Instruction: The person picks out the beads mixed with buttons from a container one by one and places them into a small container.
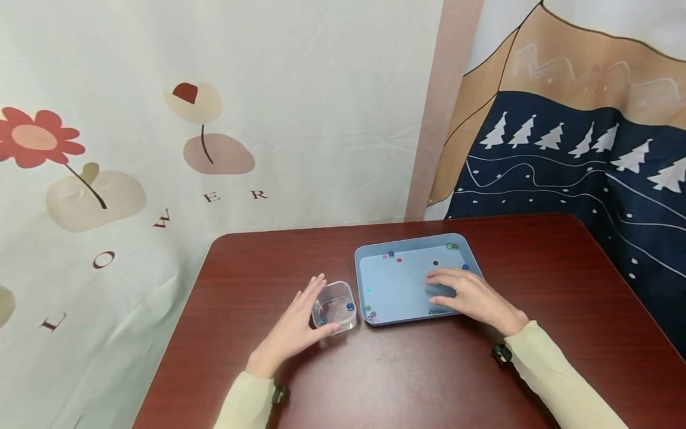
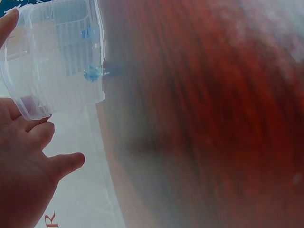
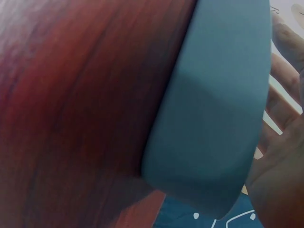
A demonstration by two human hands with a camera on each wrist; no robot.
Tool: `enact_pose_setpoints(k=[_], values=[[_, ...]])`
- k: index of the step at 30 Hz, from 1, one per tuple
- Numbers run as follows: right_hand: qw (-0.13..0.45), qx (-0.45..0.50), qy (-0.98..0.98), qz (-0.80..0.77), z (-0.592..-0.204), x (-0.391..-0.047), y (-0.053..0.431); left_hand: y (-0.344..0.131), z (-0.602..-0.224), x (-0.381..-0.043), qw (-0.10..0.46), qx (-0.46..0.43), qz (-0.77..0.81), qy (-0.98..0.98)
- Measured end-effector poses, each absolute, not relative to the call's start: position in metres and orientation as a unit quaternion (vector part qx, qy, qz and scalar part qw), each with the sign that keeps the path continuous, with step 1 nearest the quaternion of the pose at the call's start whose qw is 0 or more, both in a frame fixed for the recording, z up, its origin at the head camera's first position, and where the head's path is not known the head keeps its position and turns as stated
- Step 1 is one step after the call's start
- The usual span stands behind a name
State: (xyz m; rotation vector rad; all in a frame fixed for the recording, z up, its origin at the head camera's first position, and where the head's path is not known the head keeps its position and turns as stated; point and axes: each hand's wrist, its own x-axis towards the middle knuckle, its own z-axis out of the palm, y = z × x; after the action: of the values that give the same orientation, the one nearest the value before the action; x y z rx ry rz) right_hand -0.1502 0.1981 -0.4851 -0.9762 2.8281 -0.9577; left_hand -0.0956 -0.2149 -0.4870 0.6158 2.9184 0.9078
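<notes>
A small clear plastic box (image 1: pixel 336 326) stands on the table, with blue bead-like pieces (image 1: pixel 350 307) inside. My left hand (image 1: pixel 292 330) is beside it, fingers extended along its left side and thumb near its front. In the left wrist view, the thumb (image 2: pixel 69 164) stands away from the box (image 2: pixel 57 52). My right hand (image 1: pixel 471 296) hovers over the right part of a shallow blue tray (image 1: pixel 404 289), fingers slightly bent and thumb apart, with nothing visible between them. From the right wrist view, the tray's outer wall (image 3: pixel 209 104) hides part of those fingers.
Small coloured round pieces lie scattered in the tray: a red one (image 1: pixel 399 260), a dark one (image 1: pixel 435 263), green ones (image 1: pixel 452 246) at the far right corner and several at the near left corner. The brown table (image 1: pixel 375 381) meets printed curtains (image 1: pixel 321 119) behind.
</notes>
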Motion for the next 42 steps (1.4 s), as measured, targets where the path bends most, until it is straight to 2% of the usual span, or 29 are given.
enact_pose_setpoints(k=[14, 26, 42], values=[[0.043, -0.336, 0.902, -0.266, -0.491, -0.156, 0.197, -0.215, -0.489, -0.095, 0.006, 0.198, 0.299, 0.933], [0.039, -0.372, 0.904, -0.207, -0.49, -0.164, 0.198, -0.215, -0.488, -0.094, 0.007, 0.197, 0.308, 0.931], [0.031, -0.367, 0.909, -0.197, -0.492, -0.167, 0.195, -0.214, -0.488, -0.094, 0.006, 0.195, 0.311, 0.93]])
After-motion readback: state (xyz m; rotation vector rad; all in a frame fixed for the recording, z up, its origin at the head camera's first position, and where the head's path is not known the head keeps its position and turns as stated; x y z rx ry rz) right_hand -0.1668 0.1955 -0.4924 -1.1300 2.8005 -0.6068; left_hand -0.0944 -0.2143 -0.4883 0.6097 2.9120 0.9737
